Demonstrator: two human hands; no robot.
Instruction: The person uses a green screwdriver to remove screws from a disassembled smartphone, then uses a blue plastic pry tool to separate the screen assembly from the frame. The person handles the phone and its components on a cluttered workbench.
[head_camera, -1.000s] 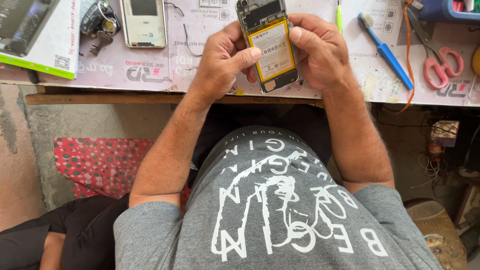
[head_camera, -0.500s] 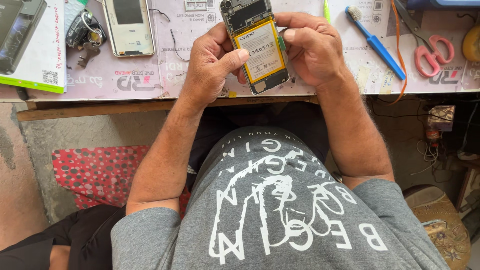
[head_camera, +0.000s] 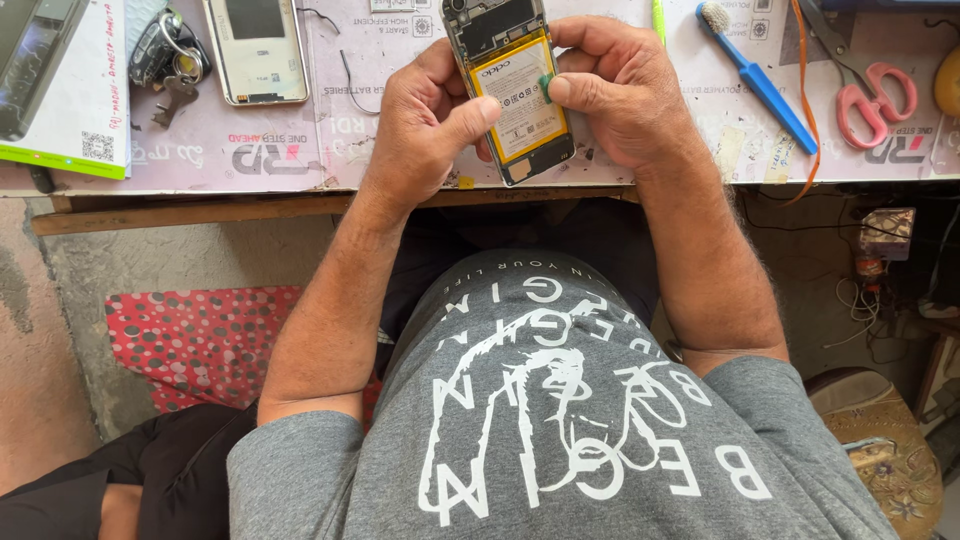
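Observation:
An opened phone (head_camera: 508, 88) with its back off and a yellow-edged white battery showing lies at the near edge of the work table (head_camera: 400, 160). My left hand (head_camera: 425, 125) grips its left side, thumb resting on the battery. My right hand (head_camera: 615, 90) holds the right side, its thumb and fingertip pinching a small green tab at the battery's right edge.
A white phone back cover (head_camera: 257, 48) lies at the upper left beside a bunch of keys (head_camera: 165, 55) and a boxed phone (head_camera: 55, 85). A blue brush (head_camera: 755, 78) and pink-handled scissors (head_camera: 870, 90) lie to the right. A red dotted cloth (head_camera: 195, 345) is on the floor.
Both hands and the phone have stayed at the table edge. My right thumb has shifted onto the green tab at the battery's side. The view has drifted slightly.

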